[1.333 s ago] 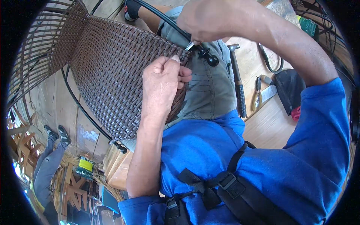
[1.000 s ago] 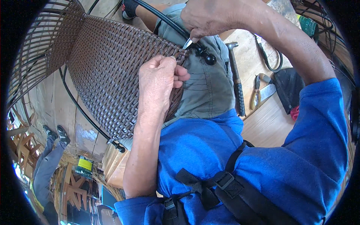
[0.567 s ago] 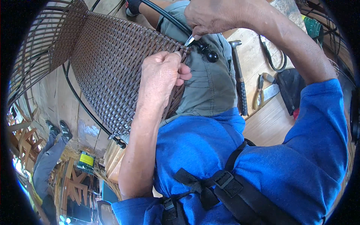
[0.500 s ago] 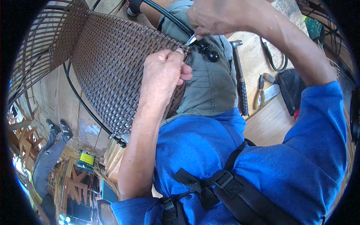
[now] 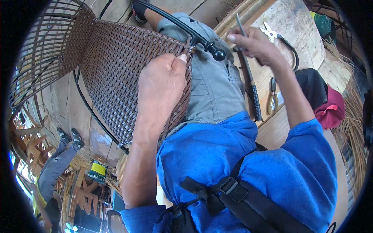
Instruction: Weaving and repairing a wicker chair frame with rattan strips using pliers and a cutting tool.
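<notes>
Bright blue short-sleeved cotton shirt [image 5: 233,163] fills the lower frame, the fabric plain and a little creased, its sleeves ending above the elbows with a stitched hem. Both forearms are bare, and so are the left hand [image 5: 161,83] and the right hand [image 5: 252,44]: no gloves, no watch, no rings showing. Across the chest runs a black webbing harness strap [image 5: 248,202], broad and flat, with a black plastic buckle [image 5: 229,186] joining the crossing bands. Lower down, grey-green cloth trousers [image 5: 213,89] cover the lap, with a stitched seam and a pocket edge showing. A dark shoe [image 5: 140,7] sits at the top edge.
</notes>
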The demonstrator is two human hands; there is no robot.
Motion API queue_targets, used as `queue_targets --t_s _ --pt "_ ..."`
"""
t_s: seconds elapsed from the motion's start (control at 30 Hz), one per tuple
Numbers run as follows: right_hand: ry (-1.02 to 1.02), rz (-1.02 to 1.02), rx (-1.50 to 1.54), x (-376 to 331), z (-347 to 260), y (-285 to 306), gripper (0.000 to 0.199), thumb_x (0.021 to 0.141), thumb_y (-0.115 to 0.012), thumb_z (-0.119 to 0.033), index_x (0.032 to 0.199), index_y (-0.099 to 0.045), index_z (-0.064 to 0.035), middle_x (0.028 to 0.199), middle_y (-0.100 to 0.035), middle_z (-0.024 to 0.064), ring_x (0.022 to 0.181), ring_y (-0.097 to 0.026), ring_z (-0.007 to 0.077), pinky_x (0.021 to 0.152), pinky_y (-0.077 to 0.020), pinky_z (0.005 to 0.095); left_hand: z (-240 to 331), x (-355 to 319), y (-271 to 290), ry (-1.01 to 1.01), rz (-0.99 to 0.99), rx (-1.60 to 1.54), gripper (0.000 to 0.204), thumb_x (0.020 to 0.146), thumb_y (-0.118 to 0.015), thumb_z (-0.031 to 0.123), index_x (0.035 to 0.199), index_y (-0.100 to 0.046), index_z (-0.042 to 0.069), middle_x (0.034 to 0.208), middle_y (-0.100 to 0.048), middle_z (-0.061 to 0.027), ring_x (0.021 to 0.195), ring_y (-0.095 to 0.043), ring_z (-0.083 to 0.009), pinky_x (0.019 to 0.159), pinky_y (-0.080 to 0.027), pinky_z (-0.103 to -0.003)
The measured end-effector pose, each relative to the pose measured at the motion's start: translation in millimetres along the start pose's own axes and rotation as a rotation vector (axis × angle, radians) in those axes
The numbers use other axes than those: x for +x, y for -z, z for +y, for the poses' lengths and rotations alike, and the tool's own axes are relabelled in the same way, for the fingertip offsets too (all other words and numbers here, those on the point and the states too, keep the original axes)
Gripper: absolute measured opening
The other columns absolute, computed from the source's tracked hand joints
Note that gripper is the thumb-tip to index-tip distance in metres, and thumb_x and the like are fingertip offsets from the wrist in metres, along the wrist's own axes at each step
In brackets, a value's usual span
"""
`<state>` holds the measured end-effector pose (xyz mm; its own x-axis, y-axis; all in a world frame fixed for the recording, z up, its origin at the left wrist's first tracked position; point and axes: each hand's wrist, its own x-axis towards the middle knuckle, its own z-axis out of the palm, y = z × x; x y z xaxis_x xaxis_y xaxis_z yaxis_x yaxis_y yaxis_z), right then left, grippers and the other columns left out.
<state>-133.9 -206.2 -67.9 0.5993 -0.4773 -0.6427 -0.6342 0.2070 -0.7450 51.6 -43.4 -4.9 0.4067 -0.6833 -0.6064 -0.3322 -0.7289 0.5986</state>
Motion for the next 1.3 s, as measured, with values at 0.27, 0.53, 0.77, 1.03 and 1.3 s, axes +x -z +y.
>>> queue_targets --t_s 0.27,0.53,0.77,1.03,1.3 --pt "-0.032 -0.194 0.642 33.8 -7.6 -49.9 0.035 0.086 -0.058 -0.023 0.114 -0.057 -0.0017 0.09 -0.064 0.0025 0.079 -0.06 0.0093 0.076 -0.0473 0.0215 10.7 8.7 7.4 -0.057 0.003 0.133 0.036 0.086 -0.048 0.028 0.077 -0.062 -0.003 0.081 -0.06 -0.0261 0.079 -0.059 -0.0434 0.073 -0.045 -0.048" --pt "0.046 -0.33 0.703 55.0 -15.8 -60.0 0.027 0.083 -0.062 -0.023 0.101 -0.06 -0.0028 0.079 -0.062 0.0041 0.061 -0.059 0.0092 0.048 -0.0478 0.0209 4.8 24.5 13.5 -0.089 -0.057 0.134 0.034 0.084 -0.047 0.027 0.075 -0.063 -0.002 0.081 -0.061 -0.025 0.08 -0.059 -0.0416 0.074 -0.046 -0.048" --pt "-0.014 0.033 -0.237 67.9 -33.7 -12.4 0.023 0.086 -0.059 -0.021 0.103 -0.064 -0.0061 0.083 -0.064 0.0013 0.068 -0.058 0.0123 0.066 -0.0474 0.0241 9.3 12.7 47.2 0.152 -0.455 -0.219 0.04 0.089 -0.052 0.038 0.07 -0.057 0.004 0.057 -0.056 -0.0011 0.047 -0.05 -0.0076 0.044 -0.04 -0.024" --pt "0.076 0.9 -1.138 73.1 -10.7 275.2 0.054 0.085 -0.05 -0.05 0.107 -0.058 -0.002 0.105 -0.059 0.0254 0.1 -0.056 0.0403 0.079 -0.0451 0.0446 -37.0 -51.4 47.2 -0.227 0.098 -0.273 0.033 0.089 -0.05 0.027 0.096 -0.06 -0.003 0.092 -0.062 -0.0152 0.091 -0.059 -0.0275 0.083 -0.044 -0.035" --pt "-0.476 0.38 -0.594 -52.0 103.3 39.6 0.067 0.085 -0.043 -0.059 0.1 -0.061 0.0035 0.081 -0.061 0.024 0.081 -0.06 0.0327 0.079 -0.0443 0.0384 -197.3 -146.9 70.3 0.383 0.82 -0.064 0.035 0.093 -0.046 0.022 0.113 -0.054 -0.005 0.107 -0.059 -0.0137 0.098 -0.055 -0.0202 0.086 -0.042 -0.031"
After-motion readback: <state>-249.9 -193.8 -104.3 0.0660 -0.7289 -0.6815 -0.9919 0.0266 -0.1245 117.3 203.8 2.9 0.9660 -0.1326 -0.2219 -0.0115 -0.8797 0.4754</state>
